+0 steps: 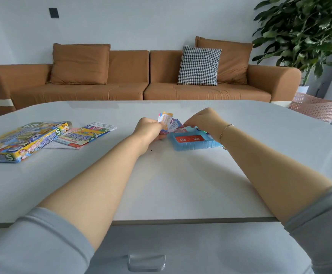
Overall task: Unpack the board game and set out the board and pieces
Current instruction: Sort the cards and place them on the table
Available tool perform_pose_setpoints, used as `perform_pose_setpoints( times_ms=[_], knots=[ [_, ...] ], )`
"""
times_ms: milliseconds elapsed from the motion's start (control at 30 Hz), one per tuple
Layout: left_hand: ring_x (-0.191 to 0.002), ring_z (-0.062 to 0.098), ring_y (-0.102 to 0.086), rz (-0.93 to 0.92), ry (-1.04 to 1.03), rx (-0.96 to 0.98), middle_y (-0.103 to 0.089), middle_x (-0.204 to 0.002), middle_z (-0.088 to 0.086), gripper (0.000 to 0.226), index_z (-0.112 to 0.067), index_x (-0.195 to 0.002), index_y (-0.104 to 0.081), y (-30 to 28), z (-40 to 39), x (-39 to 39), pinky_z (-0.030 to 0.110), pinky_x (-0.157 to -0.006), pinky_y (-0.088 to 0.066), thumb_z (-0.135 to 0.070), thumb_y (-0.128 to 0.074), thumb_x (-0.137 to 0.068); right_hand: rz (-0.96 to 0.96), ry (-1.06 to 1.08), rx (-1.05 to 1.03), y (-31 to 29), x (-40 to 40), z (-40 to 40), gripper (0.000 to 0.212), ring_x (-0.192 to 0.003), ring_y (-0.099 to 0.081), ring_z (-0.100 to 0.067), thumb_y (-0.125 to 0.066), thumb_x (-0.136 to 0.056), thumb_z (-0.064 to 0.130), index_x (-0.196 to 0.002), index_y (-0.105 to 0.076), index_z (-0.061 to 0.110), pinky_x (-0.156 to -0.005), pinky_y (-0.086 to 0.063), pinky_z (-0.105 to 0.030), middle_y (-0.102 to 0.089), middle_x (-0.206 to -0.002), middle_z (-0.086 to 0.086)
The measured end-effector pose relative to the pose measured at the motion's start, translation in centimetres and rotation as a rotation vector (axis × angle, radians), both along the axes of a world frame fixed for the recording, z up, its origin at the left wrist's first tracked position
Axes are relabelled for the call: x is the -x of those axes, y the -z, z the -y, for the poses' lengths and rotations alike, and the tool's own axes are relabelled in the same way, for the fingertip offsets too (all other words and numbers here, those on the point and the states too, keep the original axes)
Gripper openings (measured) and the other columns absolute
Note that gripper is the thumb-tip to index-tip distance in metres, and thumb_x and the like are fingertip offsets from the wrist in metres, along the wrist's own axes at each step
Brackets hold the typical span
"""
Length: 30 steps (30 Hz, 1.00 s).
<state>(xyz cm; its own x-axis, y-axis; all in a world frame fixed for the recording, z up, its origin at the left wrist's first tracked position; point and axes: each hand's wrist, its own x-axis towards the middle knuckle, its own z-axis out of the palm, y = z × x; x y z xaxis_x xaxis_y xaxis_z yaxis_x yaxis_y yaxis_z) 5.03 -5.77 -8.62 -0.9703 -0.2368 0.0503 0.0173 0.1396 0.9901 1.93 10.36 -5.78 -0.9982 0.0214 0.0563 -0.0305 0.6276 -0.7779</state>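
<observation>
The left hand (151, 130) grips a fan of colourful paper cards (169, 121); the right hand (200, 119) pinches one near the blue plastic tray (194, 146). Draw cards singly, keeping the fan steady.

Evenly and softly lit by daylight, with faint shadows under the forearms on the glossy white table (181, 175), strong wide-angle bending at the edges, and motion blur across the plant (307, 32).

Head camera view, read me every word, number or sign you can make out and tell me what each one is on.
"S": game box, in white circles on its side and corner.
"世界之旅": folded board, partly blurred.
Box's other lettering: blurred.
Paper notes in left hand: too small.
Red note in blue tray: unreadable.
</observation>
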Motion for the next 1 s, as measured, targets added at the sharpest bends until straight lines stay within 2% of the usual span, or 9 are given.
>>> perform_pose_setpoints(
  times_ms=[67, 200, 333, 400, 500, 667, 733, 900, 1000],
  knots=[
    [-0.071, 0.02, -0.062, -0.003, -0.021, -0.053, -0.064, -0.093, 0.017, 0.013, 0.0, -0.093, -0.063, 0.0, 0.2, 0.0, 0.036, -0.088, -0.054, -0.004, -0.05, -0.093, -0.016, 0.02, -0.029, 0.1, 0.0, -0.3, 0.03, -0.087, -0.063, -0.022, -0.07, -0.08, 0.022, -0.104, -0.066, 0.004, -0.079, -0.052, -0.031, -0.068, -0.104, -0.011],
    [-0.07, 0.016, -0.06, -0.019, -0.028, -0.253, -0.062, -0.084, 0.012, 0.015, 0.004, -0.102, -0.06, -0.2, 0.8, -0.3, 0.027, -0.078, -0.054, 0.0, -0.048, -0.094, -0.036, 0.033, -0.161, 0.3, -0.2, -0.6, 0.032, -0.079, -0.054, -0.02, -0.065, -0.083, 0.021, -0.107, -0.066, 0.0, -0.069, -0.049, -0.029, -0.067, -0.1, -0.013],
    [-0.071, 0.016, -0.062, -0.018, -0.001, -0.338, -0.063, -0.084, 0.011, 0.013, 0.004, -0.102, -0.058, -0.5, 1.0, -0.7, 0.025, -0.075, -0.056, 0.002, -0.048, -0.094, -0.047, -0.006, -0.218, 0.5, -0.4, -0.2, 0.041, -0.075, -0.053, -0.019, -0.061, -0.085, 0.035, -0.105, -0.068, 0.0, -0.067, -0.044, -0.028, -0.066, -0.091, -0.011],
    [-0.077, 0.02, -0.064, -0.009, 0.009, -0.333, -0.064, -0.089, 0.013, 0.015, 0.005, -0.104, -0.058, -0.5, 1.0, -0.8, 0.027, -0.074, -0.057, 0.001, -0.048, -0.094, -0.049, -0.033, -0.252, 0.6, -0.5, 0.0, 0.045, -0.075, -0.054, -0.017, -0.063, -0.084, 0.042, -0.105, -0.069, 0.002, -0.067, -0.044, -0.027, -0.069, -0.097, -0.011],
    [-0.09, 0.028, -0.064, 0.017, 0.02, -0.27, -0.064, -0.102, 0.018, 0.021, 0.006, -0.112, -0.059, -0.3, 1.0, -0.7, 0.032, -0.074, -0.057, -0.003, -0.049, -0.095, -0.041, -0.033, -0.253, 0.3, -0.4, 0.5, 0.041, -0.077, -0.055, -0.018, -0.06, -0.085, 0.037, -0.106, -0.068, 0.004, -0.069, -0.045, -0.028, -0.068, -0.097, -0.011],
    [-0.082, 0.024, -0.065, 0.009, 0.055, -0.303, -0.066, -0.091, 0.013, 0.018, 0.001, -0.108, -0.061, -0.5, 0.9, -1.0, 0.034, -0.075, -0.056, -0.004, -0.049, -0.095, -0.015, -0.061, -0.247, 0.1, -0.8, 1.5, 0.029, -0.074, -0.052, -0.018, -0.058, -0.085, 0.033, -0.097, -0.065, 0.007, -0.061, -0.04, -0.023, -0.057, -0.082, -0.006],
    [-0.08, 0.025, -0.065, -0.003, 0.058, -0.316, -0.066, -0.09, 0.014, 0.018, 0.001, -0.108, -0.06, -0.5, 1.0, -1.0, 0.034, -0.075, -0.057, -0.005, -0.048, -0.096, -0.016, -0.074, -0.252, 0.2, -0.9, 1.6, 0.028, -0.074, -0.052, -0.017, -0.057, -0.086, 0.035, -0.093, -0.066, 0.01, -0.066, -0.041, -0.024, -0.056, -0.08, -0.006],
    [-0.076, 0.029, -0.067, -0.088, -0.036, -0.25, -0.066, -0.084, 0.012, 0.015, -0.002, -0.1, -0.06, -0.6, 1.5, -0.8, 0.035, -0.079, -0.057, -0.008, -0.046, -0.097, -0.005, -0.121, -0.24, 0.4, -1.3, 1.6, 0.03, -0.082, -0.056, -0.019, -0.058, -0.086, 0.038, -0.1, -0.07, 0.013, -0.073, -0.043, -0.026, -0.06, -0.09, -0.006],
    [-0.085, 0.031, -0.068, -0.09, -0.042, -0.188, -0.066, -0.094, 0.013, 0.02, -0.003, -0.109, -0.06, -0.6, 1.8, -0.6, 0.038, -0.082, -0.056, -0.013, -0.048, -0.097, -0.019, -0.155, -0.232, 0.5, -1.6, 1.7, 0.029, -0.087, -0.057, -0.02, -0.059, -0.086, 0.039, -0.1, -0.071, 0.017, -0.075, -0.045, -0.027, -0.061, -0.094, -0.006]
  ],
)
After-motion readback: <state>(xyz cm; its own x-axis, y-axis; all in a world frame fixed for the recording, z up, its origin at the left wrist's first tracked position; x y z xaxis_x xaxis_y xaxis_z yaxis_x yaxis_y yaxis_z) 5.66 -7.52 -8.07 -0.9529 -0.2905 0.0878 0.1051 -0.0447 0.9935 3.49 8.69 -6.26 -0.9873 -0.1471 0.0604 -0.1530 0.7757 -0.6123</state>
